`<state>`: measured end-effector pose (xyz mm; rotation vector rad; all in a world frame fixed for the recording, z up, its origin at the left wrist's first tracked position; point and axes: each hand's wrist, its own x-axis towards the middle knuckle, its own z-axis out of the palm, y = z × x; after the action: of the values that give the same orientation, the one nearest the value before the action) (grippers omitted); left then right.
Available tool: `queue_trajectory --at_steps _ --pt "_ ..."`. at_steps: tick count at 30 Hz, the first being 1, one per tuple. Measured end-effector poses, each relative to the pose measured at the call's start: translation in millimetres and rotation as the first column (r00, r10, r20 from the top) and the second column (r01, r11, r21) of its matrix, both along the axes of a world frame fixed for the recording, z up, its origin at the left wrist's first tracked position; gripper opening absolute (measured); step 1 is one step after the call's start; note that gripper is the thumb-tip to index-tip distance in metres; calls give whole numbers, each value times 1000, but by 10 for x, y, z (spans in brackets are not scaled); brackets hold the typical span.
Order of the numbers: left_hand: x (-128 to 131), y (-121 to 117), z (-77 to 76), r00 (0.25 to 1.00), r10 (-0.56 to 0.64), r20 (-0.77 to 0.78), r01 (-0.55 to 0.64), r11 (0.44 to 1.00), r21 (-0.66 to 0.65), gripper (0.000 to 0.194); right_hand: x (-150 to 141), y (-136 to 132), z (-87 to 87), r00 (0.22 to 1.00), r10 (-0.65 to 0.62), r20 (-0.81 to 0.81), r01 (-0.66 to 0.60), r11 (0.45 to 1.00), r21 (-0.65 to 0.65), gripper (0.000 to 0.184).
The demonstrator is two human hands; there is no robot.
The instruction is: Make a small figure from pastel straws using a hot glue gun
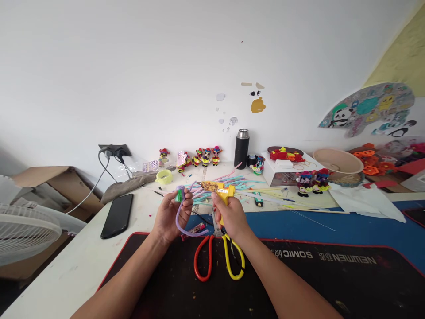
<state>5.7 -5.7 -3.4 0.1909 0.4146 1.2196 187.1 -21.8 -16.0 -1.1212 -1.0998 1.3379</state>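
My left hand (172,215) is closed around a small green and purple piece (179,195). From it a lavender pipe cleaner (180,223) curves down and to the right. My right hand (231,215) grips a yellow hot glue gun (226,189), whose nozzle points left at the piece; whether they touch I cannot tell. Below my hands lie scissors with one red handle (195,265) and one yellow handle (236,266), their blades partly hidden. Pastel pipe cleaners (237,180) are heaped behind the glue gun.
A black mat (299,283) covers the front. Left are a phone (117,216) and a white fan (26,235). Behind stand several small figures (206,157), yellow tape (164,177), a black bottle (241,149) and a white box (285,169). A pink bowl (338,161) stands right.
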Motion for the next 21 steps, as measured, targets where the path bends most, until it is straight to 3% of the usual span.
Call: queue_trajectory --at_steps 21 --pt "-23 -8 -3 999 -11 -45 13 999 39 13 20 35 6 996 -40 -82 39 999 -18 59"
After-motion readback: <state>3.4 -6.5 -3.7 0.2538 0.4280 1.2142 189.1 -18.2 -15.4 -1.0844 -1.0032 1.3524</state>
